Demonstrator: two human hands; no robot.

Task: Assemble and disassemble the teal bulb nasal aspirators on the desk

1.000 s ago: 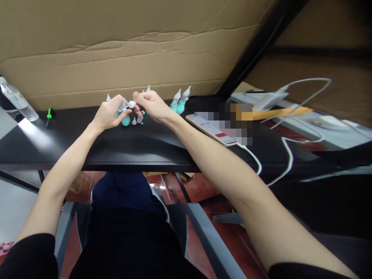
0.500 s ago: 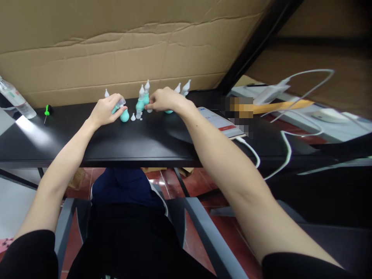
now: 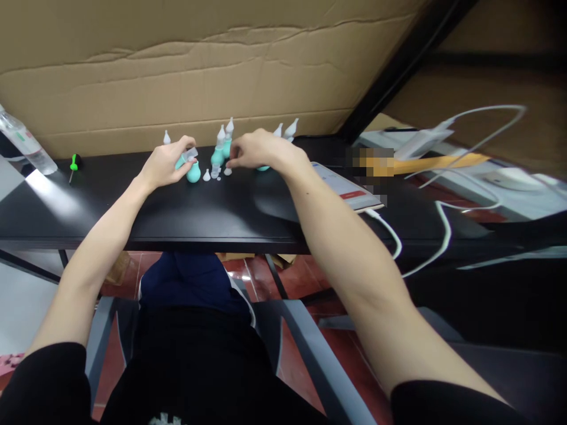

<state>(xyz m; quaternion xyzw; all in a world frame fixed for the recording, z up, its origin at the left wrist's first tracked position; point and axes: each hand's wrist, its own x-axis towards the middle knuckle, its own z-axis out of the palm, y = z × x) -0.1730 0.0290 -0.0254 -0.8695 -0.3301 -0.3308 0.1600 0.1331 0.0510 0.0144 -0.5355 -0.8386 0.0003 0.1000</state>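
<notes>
My left hand (image 3: 166, 162) is closed around a clear plastic tube piece (image 3: 191, 153), which tilts out between thumb and fingers. Just under those fingertips a teal rubber bulb (image 3: 193, 173) stands on the black table. Another teal part shows partly behind the fingers. My right hand (image 3: 252, 150) reaches in from the right, thumb and fingers pinched at a small white nozzle tip (image 3: 227, 172); the grip is partly hidden. Between the hands lie a white nozzle tip (image 3: 207, 175) and small clear parts (image 3: 215, 172). Assembled teal nasal aspirators (image 3: 217, 154) stand behind them.
More white-tipped aspirators (image 3: 290, 130) stand behind my right wrist. A tablet (image 3: 345, 188) with a white cable (image 3: 392, 236) lies to the right. A green-handled screwdriver (image 3: 74, 165) and a plastic water bottle (image 3: 29, 144) are at left. A cardboard wall (image 3: 199, 77) closes off the back.
The view has shifted slightly. My right hand has moved slightly right of the standing aspirators, and the white nozzle tip under its fingers shows more clearly. My left hand keeps its hold.
</notes>
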